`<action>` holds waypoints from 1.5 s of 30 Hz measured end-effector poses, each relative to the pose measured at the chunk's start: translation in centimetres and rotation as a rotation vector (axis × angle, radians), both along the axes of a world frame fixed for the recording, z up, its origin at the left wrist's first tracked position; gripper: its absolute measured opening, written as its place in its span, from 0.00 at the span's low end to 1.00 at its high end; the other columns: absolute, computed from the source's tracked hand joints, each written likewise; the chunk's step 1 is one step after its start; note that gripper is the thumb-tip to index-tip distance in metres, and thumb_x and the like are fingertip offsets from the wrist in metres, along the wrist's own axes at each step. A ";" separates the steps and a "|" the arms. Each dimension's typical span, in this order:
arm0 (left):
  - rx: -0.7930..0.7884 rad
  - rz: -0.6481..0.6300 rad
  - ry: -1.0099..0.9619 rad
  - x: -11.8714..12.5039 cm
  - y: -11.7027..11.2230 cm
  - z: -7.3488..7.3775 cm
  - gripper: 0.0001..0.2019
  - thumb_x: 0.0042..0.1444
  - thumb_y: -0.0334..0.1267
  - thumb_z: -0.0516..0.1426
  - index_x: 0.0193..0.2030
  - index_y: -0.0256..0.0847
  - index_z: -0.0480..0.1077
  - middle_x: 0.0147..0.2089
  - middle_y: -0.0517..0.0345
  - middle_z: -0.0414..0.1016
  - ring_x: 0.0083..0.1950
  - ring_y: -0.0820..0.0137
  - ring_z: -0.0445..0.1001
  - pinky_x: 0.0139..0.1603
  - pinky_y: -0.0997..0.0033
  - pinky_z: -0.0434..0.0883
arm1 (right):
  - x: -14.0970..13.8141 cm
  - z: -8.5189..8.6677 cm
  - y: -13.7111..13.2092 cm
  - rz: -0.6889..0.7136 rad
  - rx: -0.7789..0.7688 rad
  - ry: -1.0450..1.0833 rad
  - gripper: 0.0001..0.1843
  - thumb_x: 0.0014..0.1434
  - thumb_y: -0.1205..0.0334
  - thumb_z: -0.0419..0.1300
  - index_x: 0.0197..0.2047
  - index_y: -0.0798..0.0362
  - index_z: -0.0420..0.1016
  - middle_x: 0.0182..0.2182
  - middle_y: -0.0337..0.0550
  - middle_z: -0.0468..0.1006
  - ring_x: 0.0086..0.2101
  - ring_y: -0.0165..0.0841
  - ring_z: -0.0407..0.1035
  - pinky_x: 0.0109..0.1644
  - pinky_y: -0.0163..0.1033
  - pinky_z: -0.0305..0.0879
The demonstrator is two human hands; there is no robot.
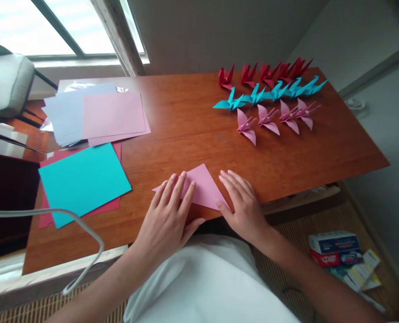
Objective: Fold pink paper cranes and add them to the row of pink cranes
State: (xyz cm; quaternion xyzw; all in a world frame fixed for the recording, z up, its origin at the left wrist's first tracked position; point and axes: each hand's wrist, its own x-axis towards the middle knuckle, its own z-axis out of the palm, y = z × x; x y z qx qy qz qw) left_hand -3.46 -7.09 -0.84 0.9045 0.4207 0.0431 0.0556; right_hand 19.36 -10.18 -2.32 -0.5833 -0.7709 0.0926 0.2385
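Note:
A pink sheet of origami paper (204, 186), folded into a triangle, lies at the table's near edge in front of me. My left hand (171, 208) rests on its left part with the fingers stretched out, hiding some of that side. At the paper's right corner is my right hand (241, 204), its fingers extended and the thumb touching the corner. Further off on the right stand rows of folded paper cranes: pink cranes (246, 127) nearest, blue cranes (232, 102) behind them, and red cranes (226, 78) at the back.
On the left lie a turquoise sheet (85, 184) over red sheets (115, 204), and pink sheets (114, 114) over pale grey-blue sheets (65, 116). A white cable (92, 231) arches over the near left edge. Boxes (334, 244) sit on the floor at right; a chair (7, 83) stands by the window.

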 end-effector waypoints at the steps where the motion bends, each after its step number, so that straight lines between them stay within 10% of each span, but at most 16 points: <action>1: -0.002 0.010 -0.013 0.1 0.0 -0.1 0.40 0.66 0.58 0.52 0.75 0.30 0.55 0.79 0.34 0.47 0.79 0.43 0.48 0.75 0.41 0.56 | -0.3 -0.1 0.3 0.021 -0.007 0.016 0.32 0.68 0.59 0.56 0.72 0.55 0.57 0.66 0.56 0.70 0.68 0.47 0.60 0.70 0.60 0.60; 21: 0.025 0.034 -0.222 0.2 0.2 -1.7 0.37 0.67 0.46 0.56 0.75 0.26 0.49 0.76 0.30 0.54 0.78 0.46 0.50 0.74 0.42 0.60 | -2.5 1.3 0.5 -0.064 -0.071 0.394 0.27 0.63 0.70 0.57 0.66 0.50 0.66 0.63 0.51 0.74 0.64 0.41 0.67 0.69 0.52 0.65; 33: -0.067 0.092 -0.469 1.2 1.4 -1.0 0.44 0.63 0.43 0.61 0.78 0.41 0.40 0.74 0.38 0.59 0.75 0.50 0.59 0.74 0.43 0.61 | -2.7 1.5 0.0 0.068 0.010 0.485 0.27 0.63 0.74 0.58 0.63 0.44 0.69 0.55 0.45 0.79 0.60 0.39 0.70 0.68 0.52 0.67; 42: -0.108 0.111 -0.783 0.9 2.7 -0.6 0.26 0.63 0.30 0.60 0.67 0.44 0.62 0.54 0.51 0.78 0.54 0.66 0.79 0.68 0.52 0.70 | 0.1 1.0 0.8 0.190 -0.393 0.896 0.39 0.68 0.38 0.54 0.75 0.39 0.47 0.71 0.48 0.63 0.66 0.41 0.64 0.70 0.54 0.62; 45: -0.120 0.007 -0.856 0.2 2.9 -0.2 0.21 0.62 0.24 0.56 0.60 0.42 0.69 0.48 0.54 0.80 0.49 0.70 0.80 0.69 0.55 0.70 | 1.3 1.6 1.6 0.274 -0.442 0.723 0.39 0.66 0.31 0.49 0.73 0.42 0.58 0.68 0.48 0.69 0.67 0.43 0.62 0.73 0.55 0.56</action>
